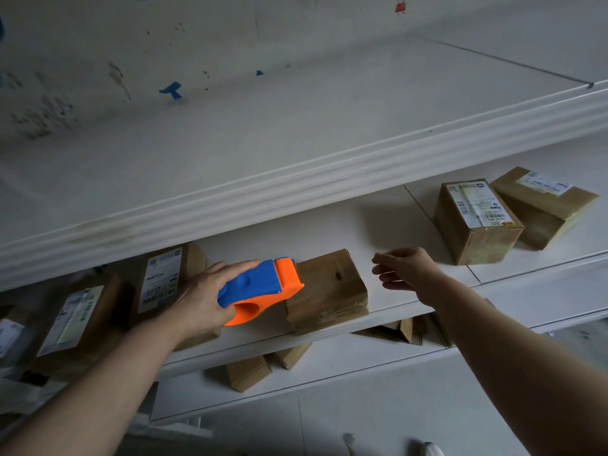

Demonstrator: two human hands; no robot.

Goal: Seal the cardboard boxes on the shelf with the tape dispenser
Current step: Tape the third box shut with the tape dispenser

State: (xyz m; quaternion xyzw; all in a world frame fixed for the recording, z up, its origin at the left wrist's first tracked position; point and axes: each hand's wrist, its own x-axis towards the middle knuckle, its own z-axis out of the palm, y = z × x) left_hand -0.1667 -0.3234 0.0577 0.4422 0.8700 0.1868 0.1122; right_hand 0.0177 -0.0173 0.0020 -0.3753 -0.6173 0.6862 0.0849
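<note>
Blue paint marks [172, 90] and dark smudges [42, 116] stain the white wall [98, 34]; a small red sticker [400, 7] sits high up. Below lies pale floor [378, 416].

White wall [230, 34] is stained, with blue marks [171, 89]. Floor [378, 422] is tiled pale. Lighting is dim.

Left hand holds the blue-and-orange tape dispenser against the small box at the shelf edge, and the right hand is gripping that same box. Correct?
Not quite. In the head view the right hand is empty, fingers open, beside the small box without touching it. The left hand does hold the tape dispenser against it.
</note>
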